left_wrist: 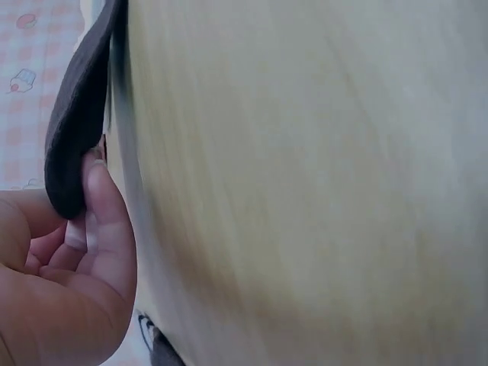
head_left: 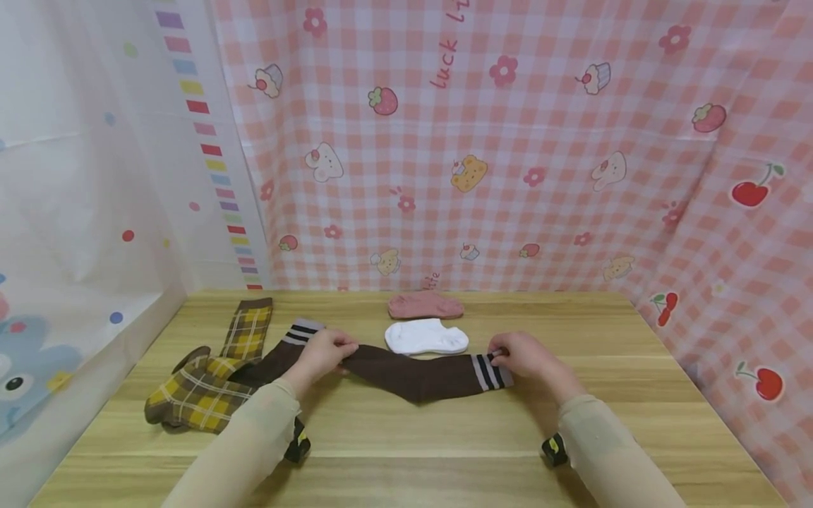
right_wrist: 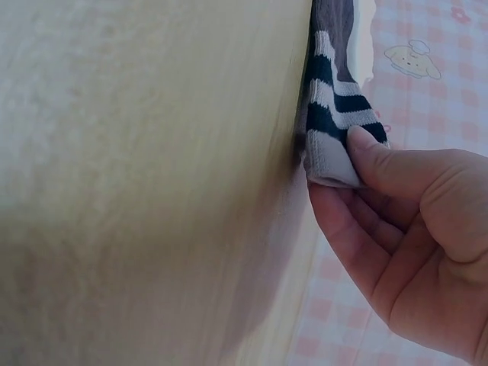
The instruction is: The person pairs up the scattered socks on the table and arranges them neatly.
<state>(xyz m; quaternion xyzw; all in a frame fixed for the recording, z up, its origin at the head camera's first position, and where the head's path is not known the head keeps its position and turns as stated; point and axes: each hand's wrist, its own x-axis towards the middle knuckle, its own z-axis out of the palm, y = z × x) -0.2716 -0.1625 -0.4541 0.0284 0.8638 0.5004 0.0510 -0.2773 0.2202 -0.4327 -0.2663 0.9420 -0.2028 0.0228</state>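
Observation:
A dark brown sock (head_left: 413, 377) with a black-and-grey striped cuff stretches between both hands, its middle sagging toward the table. My left hand (head_left: 325, 353) pinches its toe end between thumb and fingers, also seen in the left wrist view. At the other end my right hand (head_left: 524, 355) pinches the striped cuff (right_wrist: 339, 130), thumb on top and fingers beneath. Just behind the held sock lies a white ankle sock (head_left: 425, 336), and behind that a pink ankle sock (head_left: 425, 305). Another brown sock (head_left: 276, 361) with a striped cuff lies left of my left hand, partly hidden by it.
Yellow-and-brown plaid socks (head_left: 197, 395) lie in a loose heap at the left of the wooden table (head_left: 432, 473), partly over the second brown sock. A pink checked cloth (head_left: 406, 141) hangs behind the table, and a white patterned cloth (head_left: 114, 176) at the left.

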